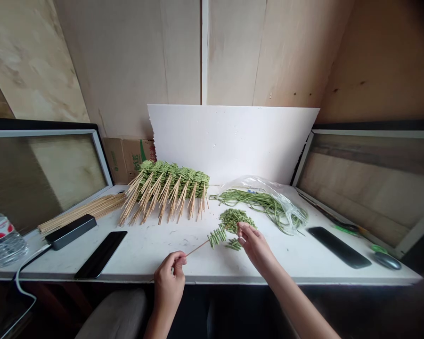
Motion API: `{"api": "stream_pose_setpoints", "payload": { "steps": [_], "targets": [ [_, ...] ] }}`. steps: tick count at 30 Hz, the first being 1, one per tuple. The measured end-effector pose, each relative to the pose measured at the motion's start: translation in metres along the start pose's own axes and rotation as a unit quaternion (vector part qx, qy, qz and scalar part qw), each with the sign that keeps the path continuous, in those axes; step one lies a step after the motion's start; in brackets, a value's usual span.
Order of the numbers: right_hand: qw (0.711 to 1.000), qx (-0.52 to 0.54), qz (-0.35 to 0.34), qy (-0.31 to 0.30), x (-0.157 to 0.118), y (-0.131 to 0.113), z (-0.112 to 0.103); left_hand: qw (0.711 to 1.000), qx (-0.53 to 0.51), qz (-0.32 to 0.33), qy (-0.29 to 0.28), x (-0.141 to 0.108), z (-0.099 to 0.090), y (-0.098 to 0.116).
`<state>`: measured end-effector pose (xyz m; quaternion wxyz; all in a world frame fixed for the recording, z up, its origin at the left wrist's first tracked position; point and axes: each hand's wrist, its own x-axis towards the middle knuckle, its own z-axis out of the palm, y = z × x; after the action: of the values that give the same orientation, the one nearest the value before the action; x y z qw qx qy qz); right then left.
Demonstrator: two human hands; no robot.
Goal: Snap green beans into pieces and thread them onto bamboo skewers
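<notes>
Wooden skewer [198, 248], gripped by left hand [170, 273], slants toward the bean pile [235, 218], right hand [252, 241] nearer that pile, hold unclear from here.

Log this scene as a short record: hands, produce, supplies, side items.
Left hand: holds a skewer threaded with green bean pieces
Right hand: near the skewer's far end; grip unclear
Loose produce: cut pile, long beans partly in clear bag
Loaded: stacked skewers
Supplies: bare sticks
Side items: bottle, mouse
</notes>
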<state>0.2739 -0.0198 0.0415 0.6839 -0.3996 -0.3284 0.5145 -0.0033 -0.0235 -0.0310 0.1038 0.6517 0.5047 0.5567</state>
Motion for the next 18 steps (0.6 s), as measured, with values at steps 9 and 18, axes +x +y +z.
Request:
{"api": "stream_pose_setpoints", "payload": {
  "steps": [9, 18],
  "targets": [
    [0.999, 0.021, -0.039, 0.008, -0.002, -0.002, -0.001, 1.0, -0.012, 0.011, -0.012, -0.002, 0.002, -0.001],
    [0.999, 0.029, -0.022, -0.002, -0.007, -0.002, 0.008, 1.0, -0.015, 0.027, -0.001, -0.002, 0.001, 0.003]
  ]
}}
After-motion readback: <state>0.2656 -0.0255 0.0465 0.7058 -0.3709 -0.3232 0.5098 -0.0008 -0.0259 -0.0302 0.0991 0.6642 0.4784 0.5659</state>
